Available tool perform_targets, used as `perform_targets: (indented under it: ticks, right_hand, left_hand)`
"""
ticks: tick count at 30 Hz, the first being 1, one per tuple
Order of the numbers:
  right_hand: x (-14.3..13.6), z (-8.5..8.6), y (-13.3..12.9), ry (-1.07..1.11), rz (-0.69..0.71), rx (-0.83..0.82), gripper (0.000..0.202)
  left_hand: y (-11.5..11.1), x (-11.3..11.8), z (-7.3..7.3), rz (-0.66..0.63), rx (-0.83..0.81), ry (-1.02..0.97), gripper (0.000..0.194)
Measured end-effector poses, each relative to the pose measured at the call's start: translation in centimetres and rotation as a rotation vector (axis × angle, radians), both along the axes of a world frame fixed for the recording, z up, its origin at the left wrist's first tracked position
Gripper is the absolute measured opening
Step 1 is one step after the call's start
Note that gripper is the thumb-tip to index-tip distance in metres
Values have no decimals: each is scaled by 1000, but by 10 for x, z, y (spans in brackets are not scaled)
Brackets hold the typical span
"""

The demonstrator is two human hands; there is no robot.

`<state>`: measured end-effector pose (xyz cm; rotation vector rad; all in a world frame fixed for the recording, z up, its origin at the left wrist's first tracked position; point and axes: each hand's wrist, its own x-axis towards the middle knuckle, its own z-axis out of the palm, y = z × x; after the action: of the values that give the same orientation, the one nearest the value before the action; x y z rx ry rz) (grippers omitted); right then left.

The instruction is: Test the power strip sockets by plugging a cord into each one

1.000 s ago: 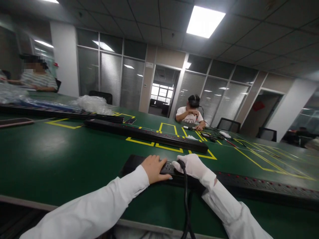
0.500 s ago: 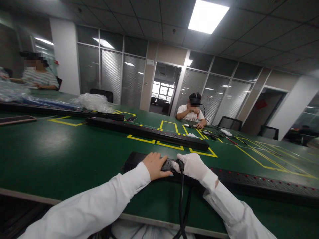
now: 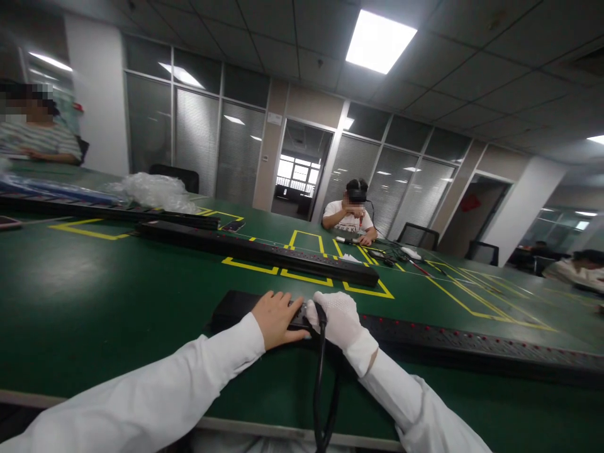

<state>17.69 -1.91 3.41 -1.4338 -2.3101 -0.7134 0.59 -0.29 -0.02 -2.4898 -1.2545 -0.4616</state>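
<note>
White long sleeves are being worn on both arms, their loose cloth being gathered in soft creases and folds. The right hand [image 3: 336,318] is being covered by a white glove dotted with tiny pale bumps, a small gap being left open between its cuff and the sleeve, while no glove is being worn on the left hand [image 3: 278,319].

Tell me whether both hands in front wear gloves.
No, the right hand wears a white glove, but the left hand is bare.
</note>
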Motion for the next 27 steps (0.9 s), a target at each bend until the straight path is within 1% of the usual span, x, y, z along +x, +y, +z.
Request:
perform_targets:
  ticks: [5, 8, 11, 17, 21, 24, 27]
  right_hand:
    - [-15, -5, -1, 52, -72, 49, 30]
    - [-29, -6, 0, 75, -64, 24, 29]
    - [-36, -6, 1, 89, -50, -14, 28]
    - [-31, -7, 2, 134, -5, -49, 30]
    - [-27, -8, 4, 133, 40, -74, 27]
    - [-26, -6, 5, 113, 62, -96, 26]
    - [-27, -4, 4, 110, 58, -83, 29]
  left_hand:
    - [0, 0, 2, 30, -14, 8, 74]
    - [0, 0, 2, 43, -28, 22, 69]
    - [1, -2, 3, 47, -45, 23, 63]
    - [2, -3, 4, 23, -78, 28, 62]
    - [2, -3, 4, 11, -82, 33, 59]
    - [3, -4, 4, 14, -92, 25, 60]
    - [3, -5, 4, 15, -103, 13, 64]
